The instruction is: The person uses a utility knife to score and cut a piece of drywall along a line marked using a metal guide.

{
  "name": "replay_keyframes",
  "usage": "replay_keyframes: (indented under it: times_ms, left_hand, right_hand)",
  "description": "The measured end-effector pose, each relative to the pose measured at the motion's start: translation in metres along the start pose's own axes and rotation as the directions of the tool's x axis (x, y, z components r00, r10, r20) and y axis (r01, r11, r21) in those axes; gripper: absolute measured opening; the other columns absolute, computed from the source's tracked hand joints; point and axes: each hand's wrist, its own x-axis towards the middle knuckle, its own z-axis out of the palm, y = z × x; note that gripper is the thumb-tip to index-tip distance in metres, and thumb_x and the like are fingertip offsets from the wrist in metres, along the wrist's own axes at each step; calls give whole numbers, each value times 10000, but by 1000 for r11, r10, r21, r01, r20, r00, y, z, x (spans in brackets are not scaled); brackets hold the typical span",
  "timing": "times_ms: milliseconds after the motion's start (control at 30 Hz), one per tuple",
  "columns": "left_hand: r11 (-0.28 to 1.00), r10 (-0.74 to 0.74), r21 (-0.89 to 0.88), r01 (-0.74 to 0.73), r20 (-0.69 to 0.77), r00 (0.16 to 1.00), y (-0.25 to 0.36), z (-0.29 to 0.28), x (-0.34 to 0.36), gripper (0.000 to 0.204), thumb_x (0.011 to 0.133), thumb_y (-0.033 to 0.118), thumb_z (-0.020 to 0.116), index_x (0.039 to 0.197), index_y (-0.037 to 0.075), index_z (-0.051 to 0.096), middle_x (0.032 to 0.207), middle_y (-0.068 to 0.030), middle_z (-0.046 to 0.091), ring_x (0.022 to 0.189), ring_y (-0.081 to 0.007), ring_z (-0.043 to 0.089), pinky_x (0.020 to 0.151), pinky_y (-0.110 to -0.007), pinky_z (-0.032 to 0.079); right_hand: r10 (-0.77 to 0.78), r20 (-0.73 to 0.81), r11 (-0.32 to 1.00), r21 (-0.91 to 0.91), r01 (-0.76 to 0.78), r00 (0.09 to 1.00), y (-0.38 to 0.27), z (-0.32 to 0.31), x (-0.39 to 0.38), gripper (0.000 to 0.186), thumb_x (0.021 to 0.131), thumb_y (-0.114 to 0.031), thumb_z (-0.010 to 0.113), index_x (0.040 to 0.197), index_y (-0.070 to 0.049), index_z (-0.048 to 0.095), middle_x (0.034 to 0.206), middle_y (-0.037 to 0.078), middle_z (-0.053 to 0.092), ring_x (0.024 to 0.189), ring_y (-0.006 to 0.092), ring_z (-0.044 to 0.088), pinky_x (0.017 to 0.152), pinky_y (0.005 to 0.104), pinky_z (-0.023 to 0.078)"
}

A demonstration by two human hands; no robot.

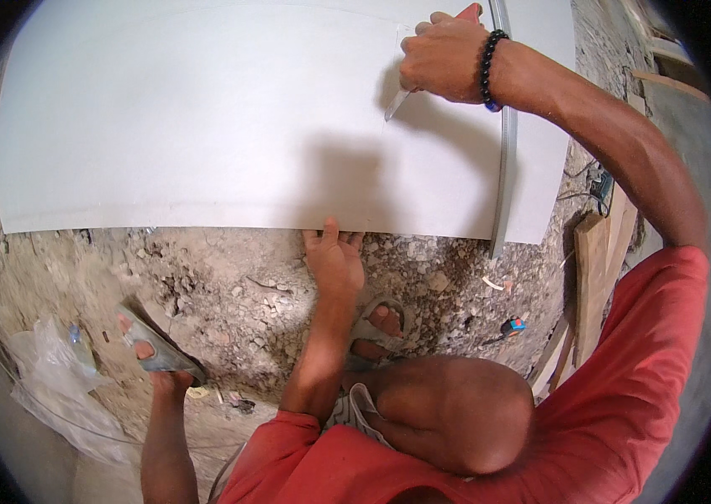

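A large white board (204, 126), flat like a sheet of drywall, lies before me over the rubble. My right hand (446, 60) is closed around a knife (395, 107); its pale blade points down at the board's surface and a red handle end sticks out past my fingers. Most of that handle is hidden in the fist. At the near edge of the board, my left hand (335, 256) grips the rim, with one fingertip resting on top. A long metal strip (504, 168) lies across the board to the right of my right hand, its end jutting past the near edge.
Broken stones and dirt (238, 294) cover the ground. Wooden planks (592, 269) lie at the right, near a dark power tool (601, 185) with a cord. A small blue-and-red object (513, 326) sits on the rubble. Clear plastic sheeting (57, 386) lies at the lower left.
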Motion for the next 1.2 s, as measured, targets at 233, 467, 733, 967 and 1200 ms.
replay_keyframes:
  times_ms: [233, 467, 733, 967, 1200]
  left_hand:
    - [995, -62, -75, 66, 58, 996, 7, 4, -4, 529, 985, 41, 438, 1455, 197, 252, 1397, -139, 395, 1222, -367, 469, 1024, -604, 381]
    - [995, -34, -84, 47, 150, 988, 2, 6, -10, 670, 946, -65, 437, 1487, 217, 159, 1401, -167, 372, 1216, -370, 472, 1029, -602, 411]
    - [994, -44, 99, 37, 75, 996, 8, 8, -4, 618, 918, -87, 455, 1454, 123, 229, 1361, -200, 385, 1193, -382, 485, 991, -622, 458]
    - [994, -105, 14, 105, 9, 994, 11, 9, -1, 489, 926, -72, 464, 1381, 59, 343, 1261, -179, 476, 1078, -342, 555, 913, -591, 516]
    - [993, -111, 28, 111, 5, 994, 9, 7, 3, 414, 941, -46, 473, 1336, 38, 382, 1194, -172, 537, 1016, -321, 601, 873, -567, 548]
  right_hand:
    - [29, -6, 996, -84, -29, 1000, -11, -2, -3, 115, 871, -164, 661, 890, -221, 760, 817, 45, 706, 881, 204, 672, 780, 340, 506]
    - [93, 177, 969, 210, -130, 980, 5, -5, -8, 189, 897, -99, 614, 981, -195, 753, 796, 64, 700, 821, 196, 678, 778, 372, 520]
    - [105, 59, 993, 40, -107, 993, -14, -8, -36, 172, 904, -138, 604, 966, -204, 751, 837, 46, 682, 872, 193, 665, 812, 361, 507]
    - [-211, 15, 917, 350, 192, 977, -16, 1, -25, 117, 815, -95, 672, 867, -160, 756, 767, 92, 710, 770, 279, 700, 729, 433, 550]
    - [-255, 180, 907, 386, 170, 950, -24, 18, -9, 54, 824, -132, 668, 839, -153, 716, 780, 43, 667, 828, 242, 661, 779, 422, 476]
